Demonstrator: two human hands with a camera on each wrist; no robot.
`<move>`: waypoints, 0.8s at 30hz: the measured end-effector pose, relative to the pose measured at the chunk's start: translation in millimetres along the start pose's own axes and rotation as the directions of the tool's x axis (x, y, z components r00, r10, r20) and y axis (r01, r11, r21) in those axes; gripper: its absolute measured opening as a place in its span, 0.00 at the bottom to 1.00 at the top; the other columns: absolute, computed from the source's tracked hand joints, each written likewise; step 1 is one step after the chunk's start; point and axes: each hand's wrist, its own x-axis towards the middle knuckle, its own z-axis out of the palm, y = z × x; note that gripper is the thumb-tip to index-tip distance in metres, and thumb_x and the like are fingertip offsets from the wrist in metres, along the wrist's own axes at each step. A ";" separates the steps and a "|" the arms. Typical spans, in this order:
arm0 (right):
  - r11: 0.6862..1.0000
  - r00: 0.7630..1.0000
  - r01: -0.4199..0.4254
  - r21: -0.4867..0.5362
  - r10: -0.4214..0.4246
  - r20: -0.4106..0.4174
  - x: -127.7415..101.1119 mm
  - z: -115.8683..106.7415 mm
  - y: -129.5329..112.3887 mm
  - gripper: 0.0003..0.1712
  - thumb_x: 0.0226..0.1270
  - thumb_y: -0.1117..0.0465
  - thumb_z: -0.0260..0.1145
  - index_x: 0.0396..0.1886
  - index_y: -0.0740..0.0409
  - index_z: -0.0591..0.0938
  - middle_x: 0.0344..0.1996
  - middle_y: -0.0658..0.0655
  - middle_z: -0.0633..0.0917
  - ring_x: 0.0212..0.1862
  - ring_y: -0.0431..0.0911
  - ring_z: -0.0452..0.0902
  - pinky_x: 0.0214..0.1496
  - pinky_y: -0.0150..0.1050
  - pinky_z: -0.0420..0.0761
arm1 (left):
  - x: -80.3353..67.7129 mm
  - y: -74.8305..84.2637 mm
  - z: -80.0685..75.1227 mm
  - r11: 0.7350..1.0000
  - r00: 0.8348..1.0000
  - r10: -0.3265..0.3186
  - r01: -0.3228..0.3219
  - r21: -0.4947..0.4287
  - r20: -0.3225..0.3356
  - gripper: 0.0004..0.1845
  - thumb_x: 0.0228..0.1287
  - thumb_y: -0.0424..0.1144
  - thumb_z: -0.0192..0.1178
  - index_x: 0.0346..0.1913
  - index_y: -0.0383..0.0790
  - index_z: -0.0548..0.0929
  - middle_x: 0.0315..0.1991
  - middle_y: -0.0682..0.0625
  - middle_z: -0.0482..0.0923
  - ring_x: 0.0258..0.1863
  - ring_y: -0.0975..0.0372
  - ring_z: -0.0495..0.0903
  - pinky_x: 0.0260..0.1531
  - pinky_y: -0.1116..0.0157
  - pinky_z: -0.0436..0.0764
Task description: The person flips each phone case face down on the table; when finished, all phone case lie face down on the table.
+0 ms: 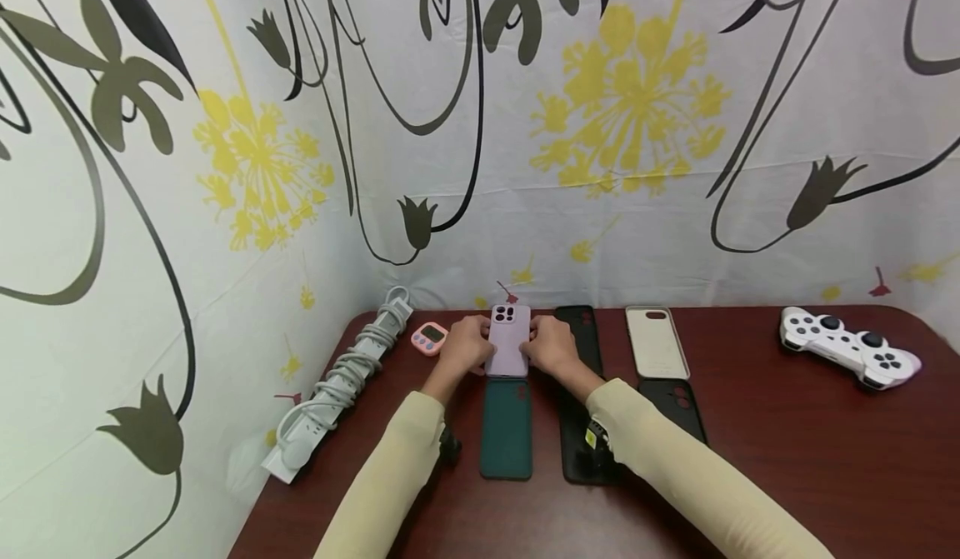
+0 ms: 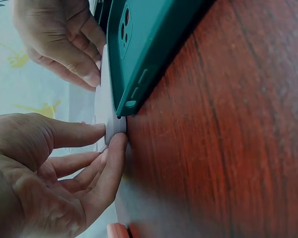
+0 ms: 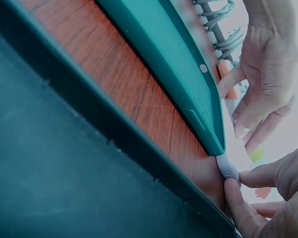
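A lilac phone case (image 1: 508, 338) lies back-up on the dark red table (image 1: 787, 459), near the far wall. My left hand (image 1: 478, 351) pinches its left near corner, and my right hand (image 1: 534, 349) holds its right edge. In the left wrist view my left hand (image 2: 114, 136) has thumb and fingers closed on the lilac case (image 2: 109, 106) at its corner, with my right hand (image 2: 84, 69) on the far side. In the right wrist view my right hand (image 3: 233, 181) pinches the case corner (image 3: 228, 168). A dark green case (image 1: 506, 428) lies just in front of it, touching its near end.
Two black cases (image 1: 581, 334) (image 1: 675, 405) and a beige case (image 1: 656, 341) lie to the right; another black case (image 1: 581, 459) lies under my right forearm. A white game controller (image 1: 847, 346) sits far right. A pink timer (image 1: 429, 338) and a white power strip (image 1: 337, 384) lie left.
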 end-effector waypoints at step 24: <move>0.996 0.990 0.083 0.037 -0.087 0.110 -6.9 -10.9 6.5 0.28 0.62 0.64 0.75 0.61 0.70 0.82 0.47 0.64 0.89 0.45 0.52 0.84 0.50 0.48 0.86 | -5.6 2.6 -0.6 0.989 0.998 0.058 -0.052 0.139 -0.036 0.24 0.68 0.32 0.68 0.67 0.38 0.83 0.58 0.42 0.86 0.45 0.51 0.88 0.18 0.65 0.83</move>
